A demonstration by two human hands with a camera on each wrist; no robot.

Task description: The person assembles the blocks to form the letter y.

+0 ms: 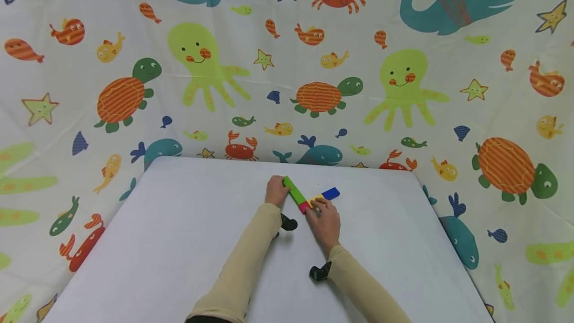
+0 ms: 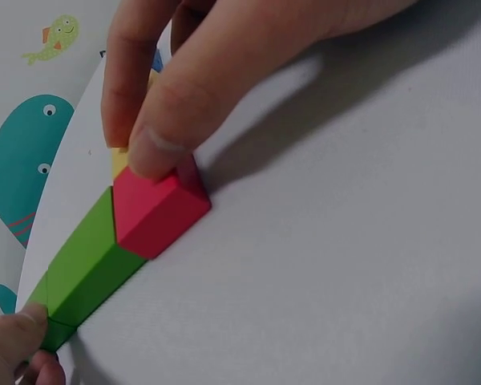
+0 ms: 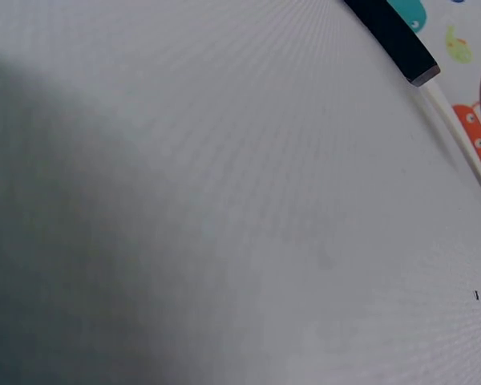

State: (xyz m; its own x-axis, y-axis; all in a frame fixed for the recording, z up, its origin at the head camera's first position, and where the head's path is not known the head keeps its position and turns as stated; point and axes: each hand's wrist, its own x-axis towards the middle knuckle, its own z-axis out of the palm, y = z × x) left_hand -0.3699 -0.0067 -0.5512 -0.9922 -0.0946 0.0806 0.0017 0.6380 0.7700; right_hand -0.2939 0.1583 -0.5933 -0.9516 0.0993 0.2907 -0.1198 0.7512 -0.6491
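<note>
At the red block (image 1: 304,207), nearest the wearer, the right hand (image 1: 325,221) had its thumb on top and a finger against the yellow block (image 1: 317,197), pinching across the two. Up and left of the red block, the left hand (image 1: 277,191) pinched the outer end of the green strip (image 1: 297,195), whose inner end met the red one. The yellow block ran off right of the red block, with the blue block (image 1: 331,193) farther out that way. All lay on the white table (image 1: 202,223); well beyond the red block hung a sea-animal cloth (image 1: 251,79).
</note>
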